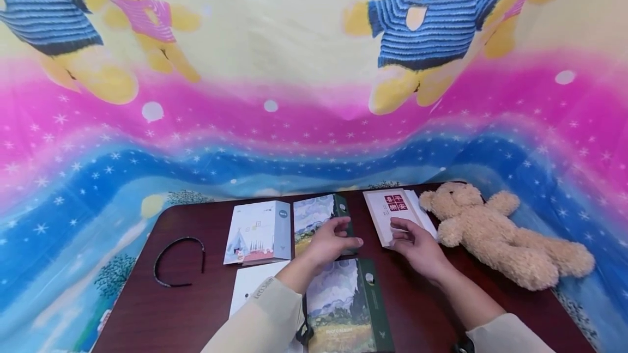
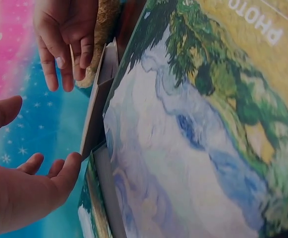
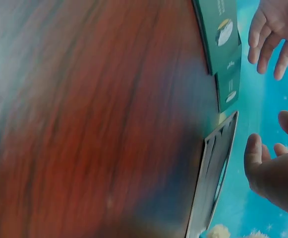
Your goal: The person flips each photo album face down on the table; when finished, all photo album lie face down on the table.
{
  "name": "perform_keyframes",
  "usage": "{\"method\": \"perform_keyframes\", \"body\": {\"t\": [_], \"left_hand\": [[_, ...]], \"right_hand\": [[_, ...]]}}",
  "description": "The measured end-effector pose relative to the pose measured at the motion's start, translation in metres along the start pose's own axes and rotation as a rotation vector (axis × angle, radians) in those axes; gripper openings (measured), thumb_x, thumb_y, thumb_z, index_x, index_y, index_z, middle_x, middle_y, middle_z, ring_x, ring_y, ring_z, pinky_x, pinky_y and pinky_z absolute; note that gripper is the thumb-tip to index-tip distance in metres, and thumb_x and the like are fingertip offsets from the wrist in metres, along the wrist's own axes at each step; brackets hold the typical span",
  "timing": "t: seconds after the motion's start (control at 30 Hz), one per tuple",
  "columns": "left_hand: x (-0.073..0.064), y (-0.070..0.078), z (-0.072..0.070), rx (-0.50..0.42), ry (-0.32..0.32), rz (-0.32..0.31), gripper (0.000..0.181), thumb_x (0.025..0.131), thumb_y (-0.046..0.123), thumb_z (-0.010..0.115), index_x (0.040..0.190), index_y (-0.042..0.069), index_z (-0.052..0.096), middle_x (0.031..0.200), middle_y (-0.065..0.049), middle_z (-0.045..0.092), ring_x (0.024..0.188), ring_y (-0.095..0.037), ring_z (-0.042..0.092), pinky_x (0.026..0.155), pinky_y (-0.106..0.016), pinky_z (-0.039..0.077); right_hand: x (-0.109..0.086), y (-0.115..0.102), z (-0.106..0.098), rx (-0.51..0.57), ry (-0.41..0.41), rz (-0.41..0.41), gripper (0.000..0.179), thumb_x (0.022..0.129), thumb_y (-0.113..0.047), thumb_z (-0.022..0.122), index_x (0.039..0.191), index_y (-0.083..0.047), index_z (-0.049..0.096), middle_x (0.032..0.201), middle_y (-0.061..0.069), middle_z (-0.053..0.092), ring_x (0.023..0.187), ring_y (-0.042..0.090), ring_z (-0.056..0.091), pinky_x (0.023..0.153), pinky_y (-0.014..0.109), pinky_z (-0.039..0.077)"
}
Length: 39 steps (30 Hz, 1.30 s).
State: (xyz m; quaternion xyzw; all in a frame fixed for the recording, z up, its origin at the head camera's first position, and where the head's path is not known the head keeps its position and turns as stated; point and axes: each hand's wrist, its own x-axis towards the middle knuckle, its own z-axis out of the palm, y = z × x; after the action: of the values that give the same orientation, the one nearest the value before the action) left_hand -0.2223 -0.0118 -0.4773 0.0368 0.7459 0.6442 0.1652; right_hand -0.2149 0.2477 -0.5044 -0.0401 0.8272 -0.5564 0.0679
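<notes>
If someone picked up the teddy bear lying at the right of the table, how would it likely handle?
The teddy bear looks plush, so it is probably soft, light and floppy. It lies flat with limbs sprawled, so it seems unlikely to roll or tip. Its furry surface should grip easily.

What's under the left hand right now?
The left hand hovers over the far painted photo album; its lower edge is covered. The near album lies just below. Contact cannot be told.
</notes>
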Motion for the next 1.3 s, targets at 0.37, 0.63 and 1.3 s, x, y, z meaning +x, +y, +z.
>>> {"method": "perform_keyframes", "body": {"t": [0.37,0.63,1.3], "left_hand": [[0.008,-0.004,0.015,-0.05,-0.014,-0.012,0.073,0.082,0.009,0.084,0.148,0.005,0.053,0.145,-0.015,0.054,0.133,-0.04,0.054,0.099,-0.041,0.054],[0.018,-0.008,0.031,-0.038,-0.02,-0.002,0.073,0.081,0.009,0.085,0.147,0.001,0.053,0.146,-0.022,0.054,0.129,-0.036,0.059,0.1,-0.04,0.053],[0.037,-0.012,0.062,-0.038,0.013,-0.09,0.077,0.079,0.013,0.088,0.147,0.001,0.053,0.136,-0.015,0.063,0.118,-0.023,0.062,0.1,-0.039,0.052]], "right_hand": [[-0.003,0.009,-0.021,-0.139,0.064,0.007,0.058,0.099,-0.012,0.069,0.152,0.0,0.046,0.15,0.027,0.049,0.135,0.043,0.052,0.102,0.042,0.052],[-0.003,0.015,-0.031,-0.258,0.085,0.019,0.066,0.099,-0.018,0.07,0.156,0.0,0.04,0.157,0.032,0.04,0.143,0.048,0.041,0.109,0.06,0.042],[0.007,0.03,-0.03,-0.507,0.111,0.025,0.085,0.1,-0.031,0.069,0.159,0.01,0.024,0.162,0.036,0.021,0.145,0.056,0.027,0.114,0.067,0.028]]}}
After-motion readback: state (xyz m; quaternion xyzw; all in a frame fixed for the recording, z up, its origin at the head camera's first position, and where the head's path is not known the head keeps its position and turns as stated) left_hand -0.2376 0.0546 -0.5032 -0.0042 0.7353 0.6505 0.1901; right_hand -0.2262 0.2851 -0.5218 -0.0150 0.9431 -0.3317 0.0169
